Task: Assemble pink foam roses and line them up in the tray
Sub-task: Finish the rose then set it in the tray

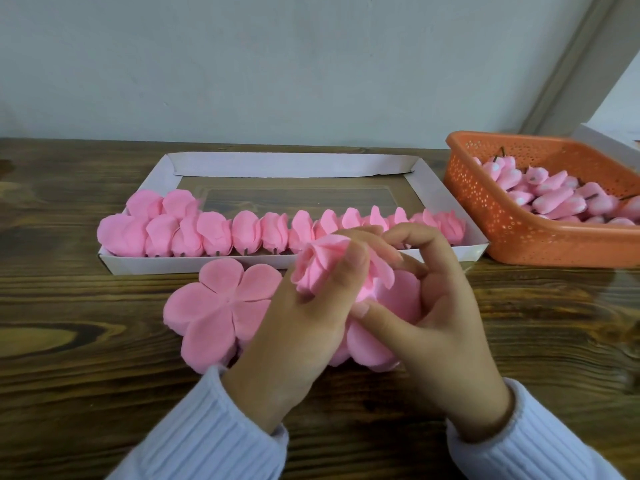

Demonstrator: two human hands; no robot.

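Observation:
A half-built pink foam rose (pixel 320 265) is held above the table in front of the white tray (pixel 433 199). My left hand (pixel 304 327) grips its bud from below and the side. My right hand (pixel 436 306) pinches the outer petals (pixel 401 296) against it. A row of finished pink roses (pixel 242 232) lies along the tray's near wall, with two more behind them at the left. A flat stack of pink five-lobed petal cutouts (pixel 214 310) lies on the table just left of my left hand.
An orange perforated basket (pixel 512 230) at the right holds several pink buds on dark stems. A white box corner (pixel 602 136) shows behind it. The dark wooden table (pixel 69 341) ends at a pale wall at the back.

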